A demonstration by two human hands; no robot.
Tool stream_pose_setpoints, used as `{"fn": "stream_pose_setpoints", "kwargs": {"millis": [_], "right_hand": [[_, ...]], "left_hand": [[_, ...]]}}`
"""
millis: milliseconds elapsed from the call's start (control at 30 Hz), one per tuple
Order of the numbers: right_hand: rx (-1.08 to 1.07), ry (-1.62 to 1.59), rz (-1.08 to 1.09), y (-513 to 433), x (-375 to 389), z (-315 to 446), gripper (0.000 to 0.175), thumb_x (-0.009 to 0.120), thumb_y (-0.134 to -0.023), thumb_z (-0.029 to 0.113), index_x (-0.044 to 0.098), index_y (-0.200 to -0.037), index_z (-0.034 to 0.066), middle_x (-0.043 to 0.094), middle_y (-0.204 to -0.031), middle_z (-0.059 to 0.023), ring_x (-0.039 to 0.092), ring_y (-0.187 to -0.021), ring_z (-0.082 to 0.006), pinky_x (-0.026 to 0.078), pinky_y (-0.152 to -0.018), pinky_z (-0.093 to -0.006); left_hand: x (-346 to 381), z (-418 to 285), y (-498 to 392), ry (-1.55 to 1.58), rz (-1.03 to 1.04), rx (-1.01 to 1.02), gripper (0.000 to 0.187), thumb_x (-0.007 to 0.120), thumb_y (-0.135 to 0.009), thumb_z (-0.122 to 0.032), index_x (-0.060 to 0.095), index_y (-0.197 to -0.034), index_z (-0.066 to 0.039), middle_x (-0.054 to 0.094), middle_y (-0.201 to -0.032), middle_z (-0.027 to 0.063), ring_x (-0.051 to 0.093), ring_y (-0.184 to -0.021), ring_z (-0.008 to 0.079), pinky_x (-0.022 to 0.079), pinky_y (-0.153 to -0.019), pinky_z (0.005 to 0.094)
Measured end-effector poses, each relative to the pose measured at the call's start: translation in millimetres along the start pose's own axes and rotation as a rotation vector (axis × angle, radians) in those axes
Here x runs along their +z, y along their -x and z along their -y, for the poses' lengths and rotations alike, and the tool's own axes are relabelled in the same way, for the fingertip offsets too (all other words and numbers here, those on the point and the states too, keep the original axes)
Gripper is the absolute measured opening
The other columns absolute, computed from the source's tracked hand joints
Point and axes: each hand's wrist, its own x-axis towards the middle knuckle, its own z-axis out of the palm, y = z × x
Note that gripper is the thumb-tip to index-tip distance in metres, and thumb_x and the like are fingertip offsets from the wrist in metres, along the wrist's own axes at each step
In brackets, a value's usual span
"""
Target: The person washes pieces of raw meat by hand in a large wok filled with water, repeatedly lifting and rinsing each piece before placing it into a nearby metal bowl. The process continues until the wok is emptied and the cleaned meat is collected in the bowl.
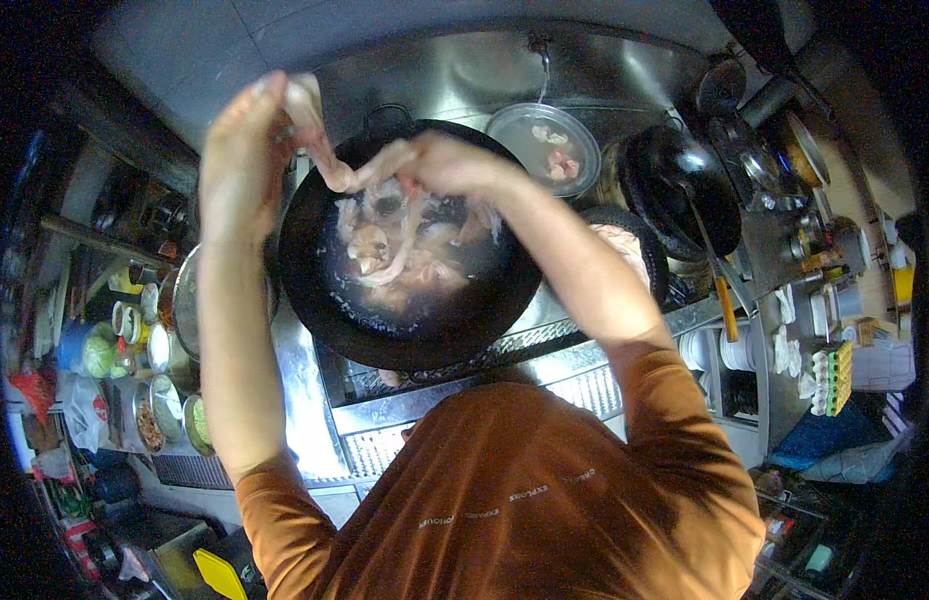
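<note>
My left hand (243, 154), blurred, is raised past the left rim of a large black wok (464, 315) and grips one end of a long pale strip of raw meat (333, 172). Above the wok, my right hand (457, 166) is closed around the strip's other end. Between the two hands the strip sags. Inside the wok, several pale meat pieces (434, 270) lie in liquid with some foam at its edge. A longer thin piece (408, 240) reaches from below my right hand into the wok. The exact cut of meat cannot be told.
Behind the wok, a tap (539, 46) runs into a basin (593, 154) holding water and meat pieces. A pan with pale food (622, 244) and another black wok (667, 191) stand right. A wooden-handled utensil (725, 311) projects forward. Bowls of ingredients (164, 405) line the left.
</note>
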Motion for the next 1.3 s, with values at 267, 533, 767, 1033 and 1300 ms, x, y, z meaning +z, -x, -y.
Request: {"fn": "stream_pose_setpoints", "kwargs": {"millis": [267,533,767,1033,1300], "right_hand": [[0.016,-0.017,-0.301,28,-143,77,0.021,0.044,-0.083,0.013,0.055,-0.067,0.0057,0.051,-0.058,-0.0001,0.043,-0.044,-0.0062,0.032,-0.038,-0.0185],[0.072,0.174,-0.569,21,-238,5,0.025,0.046,-0.085,0.022,0.057,-0.068,0.0079,0.052,-0.057,0.0014,0.043,-0.043,-0.0055,0.033,-0.037,-0.0190],[0.266,0.012,-0.556,-9,-227,-204,0.018,0.050,-0.085,0.015,0.061,-0.074,0.0063,0.055,-0.064,-0.0008,0.047,-0.049,-0.0098,0.037,-0.039,-0.0225],[0.295,0.063,-0.880,-20,-129,-245,0.018,0.054,-0.076,0.008,0.061,-0.092,0.0067,0.062,-0.090,-0.0089,0.058,-0.080,-0.0201,0.045,-0.071,-0.0292],[0.059,-0.266,0.326,15,43,-118,0.044,0.060,-0.081,0.021,0.043,-0.120,0.0086,0.053,-0.104,-0.0086,0.054,-0.080,-0.0126,0.048,-0.064,-0.0256]], "left_hand": [[12,156,38,0.048,-0.237,-0.553,0.016,0.051,-0.085,-0.014,0.059,-0.096,-0.005,0.059,-0.084,0.0018,0.054,-0.072,0.0097,0.045,-0.063,0.0258],[60,267,111,-0.975,0.573,-0.356,0.046,0.058,-0.068,0.001,0.050,-0.113,-0.006,0.058,-0.103,0.0177,0.055,-0.097,0.0332,0.043,-0.086,0.0385],[44,316,118,-1.340,0.758,-0.343,0.032,0.049,-0.077,-0.021,0.059,-0.105,-0.009,0.056,-0.109,0.0160,0.053,-0.101,0.0319,0.043,-0.085,0.0436],[6,307,109,-1.222,0.564,-0.354,0.021,0.059,-0.072,-0.009,0.059,-0.093,-0.008,0.060,-0.094,0.0111,0.057,-0.089,0.0246,0.045,-0.079,0.0393],[-1,232,90,0.179,-0.131,-0.583,0.027,0.054,-0.072,0.011,0.050,-0.095,-0.003,0.056,-0.091,0.0092,0.057,-0.074,0.0174,0.050,-0.060,0.0267]]}}
